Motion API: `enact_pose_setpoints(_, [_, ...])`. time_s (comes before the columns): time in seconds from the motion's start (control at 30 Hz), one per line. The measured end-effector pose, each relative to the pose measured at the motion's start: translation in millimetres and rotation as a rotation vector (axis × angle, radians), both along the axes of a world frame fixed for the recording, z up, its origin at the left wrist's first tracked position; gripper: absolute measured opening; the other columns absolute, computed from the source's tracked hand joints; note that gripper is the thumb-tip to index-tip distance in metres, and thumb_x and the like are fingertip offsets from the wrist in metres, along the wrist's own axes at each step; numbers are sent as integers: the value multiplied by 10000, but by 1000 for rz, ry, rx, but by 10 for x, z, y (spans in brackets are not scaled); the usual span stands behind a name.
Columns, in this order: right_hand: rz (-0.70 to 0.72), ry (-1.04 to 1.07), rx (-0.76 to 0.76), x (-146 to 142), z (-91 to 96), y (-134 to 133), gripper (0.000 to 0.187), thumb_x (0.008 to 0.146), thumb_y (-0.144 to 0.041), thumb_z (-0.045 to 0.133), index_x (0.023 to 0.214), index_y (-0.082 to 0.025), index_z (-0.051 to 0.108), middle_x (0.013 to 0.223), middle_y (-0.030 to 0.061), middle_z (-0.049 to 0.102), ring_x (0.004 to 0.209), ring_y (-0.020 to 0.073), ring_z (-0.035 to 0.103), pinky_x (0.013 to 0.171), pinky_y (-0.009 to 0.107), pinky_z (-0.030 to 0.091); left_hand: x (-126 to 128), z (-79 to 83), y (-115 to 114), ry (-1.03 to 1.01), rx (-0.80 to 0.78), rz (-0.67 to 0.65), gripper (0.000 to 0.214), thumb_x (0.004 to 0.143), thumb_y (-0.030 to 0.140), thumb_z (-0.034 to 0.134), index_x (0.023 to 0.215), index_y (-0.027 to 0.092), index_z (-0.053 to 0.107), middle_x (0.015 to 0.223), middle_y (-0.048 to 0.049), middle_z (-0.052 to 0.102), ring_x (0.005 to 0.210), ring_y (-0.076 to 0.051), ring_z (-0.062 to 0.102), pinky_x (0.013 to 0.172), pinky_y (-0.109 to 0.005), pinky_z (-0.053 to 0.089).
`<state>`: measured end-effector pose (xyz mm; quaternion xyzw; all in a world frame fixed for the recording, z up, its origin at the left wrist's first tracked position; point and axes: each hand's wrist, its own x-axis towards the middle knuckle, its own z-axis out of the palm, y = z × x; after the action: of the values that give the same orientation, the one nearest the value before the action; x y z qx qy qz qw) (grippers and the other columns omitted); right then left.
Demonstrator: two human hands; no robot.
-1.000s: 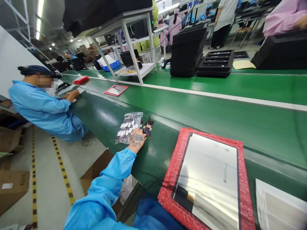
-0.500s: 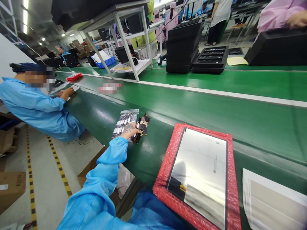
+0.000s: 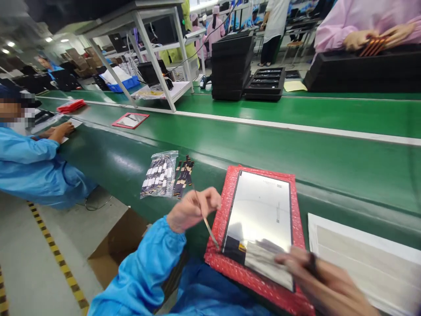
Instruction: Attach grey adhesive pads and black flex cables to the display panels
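Note:
My left hand [image 3: 192,210] is closed in a pinch on a thin flex strip [image 3: 204,219], whose lower end touches the red bubble-wrap mat [image 3: 296,303] near the panel's bottom-left corner. A flat grey display panel [image 3: 261,210] lies on that mat. My right hand [image 3: 325,283] comes in blurred at the lower right, over the panel's near edge, with a small dark thing between its fingers. To the left lie a clear bag of strips [image 3: 159,174] and a loose pile of dark strips [image 3: 183,177].
The green conveyor belt [image 3: 296,149] runs across. White sheets [image 3: 371,263] lie at the right. A co-worker in blue [image 3: 33,162] sits at left; another panel on red wrap [image 3: 130,120] lies beyond. Black trays [image 3: 232,66] stand across, with a person in pink [image 3: 362,22] handling strips.
My left hand left the strip pile, carrying one strip right to the mat's near corner. My right hand has come into view. The view has swung right.

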<state>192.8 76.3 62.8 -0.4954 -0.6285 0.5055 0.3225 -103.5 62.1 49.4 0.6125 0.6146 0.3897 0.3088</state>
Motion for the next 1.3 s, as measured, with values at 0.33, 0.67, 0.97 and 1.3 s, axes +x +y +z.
enact_pose_setpoints(0.33, [437, 325, -605, -543, 326, 38, 452, 640, -568, 817, 513, -207, 575, 556, -31, 564, 517, 107, 408, 472, 233, 294, 749, 119, 38, -307, -83, -384, 459, 1029, 446, 397, 930, 164, 746, 959, -105, 724, 832, -187, 710, 720, -317, 590])
enact_pose_setpoints(0.67, [274, -123, -261, -359, -52, 348, 301, 810, -400, 616, 601, -196, 686, 515, -42, 565, 485, 116, 435, 482, 245, 308, 713, -468, -712, 322, 392, -108, 310, 956, 240, 518, 1226, 204, 666, 1028, -80, 661, 962, -205, 578, 868, -354, 500])
enact_pose_setpoints(0.97, [249, -587, 228, -354, -201, 309, 188, 873, -324, 517, 734, -228, 600, 718, 32, 632, 636, 209, 610, 569, 307, 441, 755, -484, -673, 377, 484, -77, 216, 960, 230, 541, 1111, 193, 691, 944, -59, 658, 924, -193, 574, 885, -348, 478])
enact_pose_setpoints(1.3, [466, -218, -218, -503, -8, 372, 167, 795, -226, 661, 630, -211, 667, 804, 27, 677, 779, 199, 643, 694, 283, 491, 712, -530, -730, 338, 500, -91, 177, 936, 198, 567, 988, 210, 735, 928, -57, 697, 894, -178, 611, 837, -330, 514])
